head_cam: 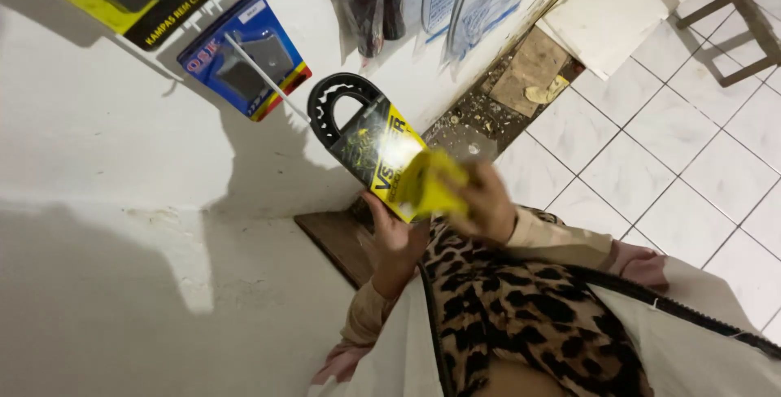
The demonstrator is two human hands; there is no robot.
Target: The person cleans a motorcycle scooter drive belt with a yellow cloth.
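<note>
We hold a black toothed drive belt in its yellow-and-black cardboard sleeve up against the white wall. Our left hand closes around the sleeve's lower end, and our right hand, blurred, grips its yellow edge. Just beside the belt, a blue blister pack hangs on a hook. Rubble lies at the wall's foot, beside the white floor tiles.

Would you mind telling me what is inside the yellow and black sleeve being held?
A black toothed belt loops out of the top of the cardboard sleeve. Its lower part is hidden inside the sleeve and behind both hands, left and right.
</note>
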